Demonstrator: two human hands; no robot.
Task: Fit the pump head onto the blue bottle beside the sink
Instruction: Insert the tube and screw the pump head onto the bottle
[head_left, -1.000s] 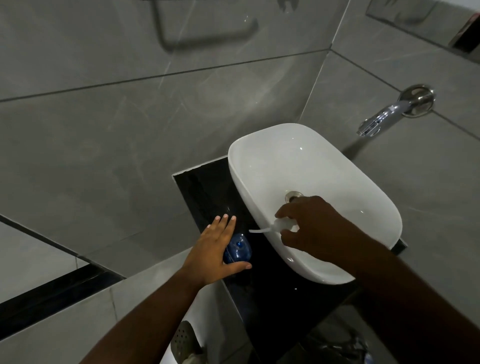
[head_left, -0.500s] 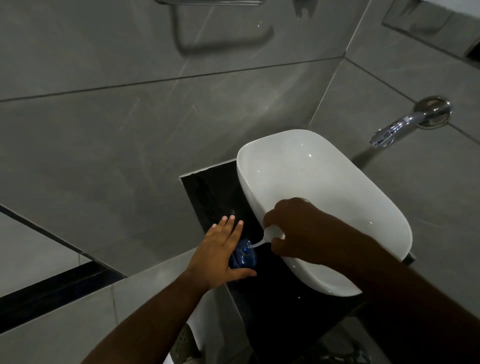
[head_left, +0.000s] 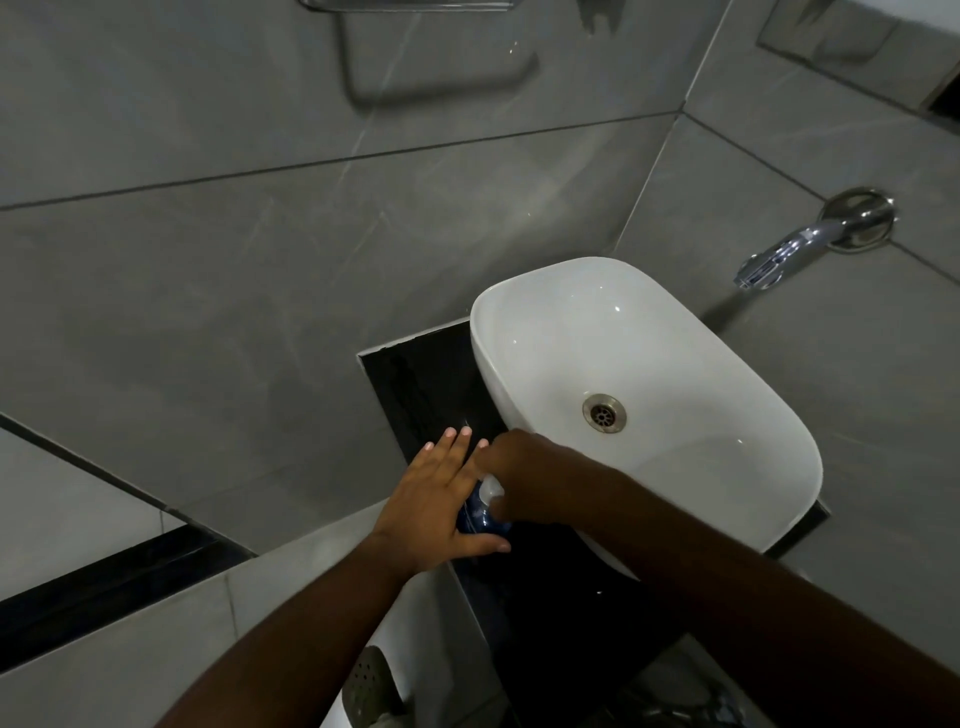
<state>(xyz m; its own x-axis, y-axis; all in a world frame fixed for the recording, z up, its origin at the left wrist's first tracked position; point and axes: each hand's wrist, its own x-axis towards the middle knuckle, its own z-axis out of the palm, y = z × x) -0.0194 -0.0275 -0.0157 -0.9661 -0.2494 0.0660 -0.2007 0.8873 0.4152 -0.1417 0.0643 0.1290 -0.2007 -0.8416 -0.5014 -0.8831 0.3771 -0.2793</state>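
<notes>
The blue bottle (head_left: 480, 519) stands on the black counter (head_left: 426, 395) left of the white sink (head_left: 675, 364). My left hand (head_left: 436, 499) wraps its left side, thumb across the front, fingers stretched flat along the far side. The white pump head (head_left: 491, 488) sits right over the bottle's top, held from the right by my right hand (head_left: 535, 478). Most of the pump and the bottle's neck are hidden by both hands, so I cannot see whether the pump is seated.
The sink's metal drain (head_left: 604, 412) lies in the bowl's middle. A chrome tap (head_left: 789, 249) juts from the grey tiled wall at the right. A metal towel rail (head_left: 405, 5) hangs at the top. A white fixture with a perforated grey part (head_left: 369, 680) stands below the counter.
My right hand has carried the pump head leftward out of the sink and down onto the bottle's top. The left hand has stayed on the bottle.
</notes>
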